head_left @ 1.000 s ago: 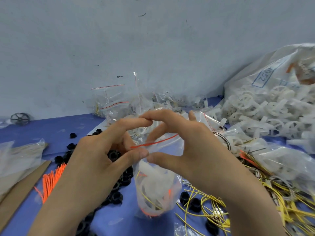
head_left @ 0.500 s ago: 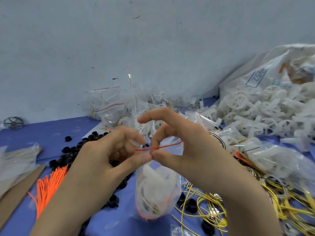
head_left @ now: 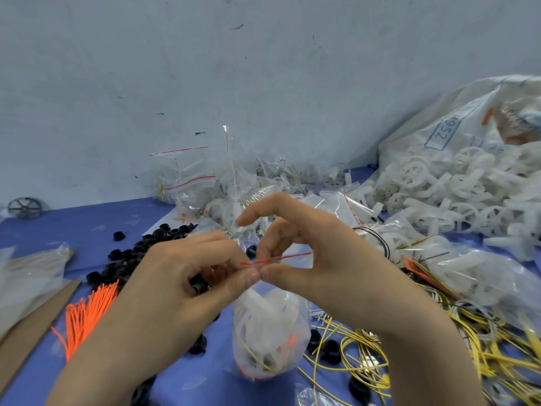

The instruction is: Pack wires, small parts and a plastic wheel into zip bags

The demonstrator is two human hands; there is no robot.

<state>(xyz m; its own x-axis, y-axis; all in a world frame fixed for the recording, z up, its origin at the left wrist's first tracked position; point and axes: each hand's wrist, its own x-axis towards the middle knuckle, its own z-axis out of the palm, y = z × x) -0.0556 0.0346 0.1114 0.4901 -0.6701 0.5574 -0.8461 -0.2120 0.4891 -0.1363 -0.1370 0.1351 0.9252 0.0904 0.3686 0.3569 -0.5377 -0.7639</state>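
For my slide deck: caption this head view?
Both hands, left and right, pinch shut a filled zip bag.

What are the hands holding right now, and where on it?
Both hands, left and right, pinch the filled zip bag at its red-lined top seal.

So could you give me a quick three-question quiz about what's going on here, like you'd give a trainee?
1. True or false: both hands pinch the red-striped top of the zip bag.
2. Which wires lie loose to the right of the bag? A) yellow B) green C) blue
3. What colour are the small rings heaped behind the left hand?

Key:
1. True: the left hand and right hand meet thumb to thumb at the seal.
2. A, the yellow wires.
3. Black.
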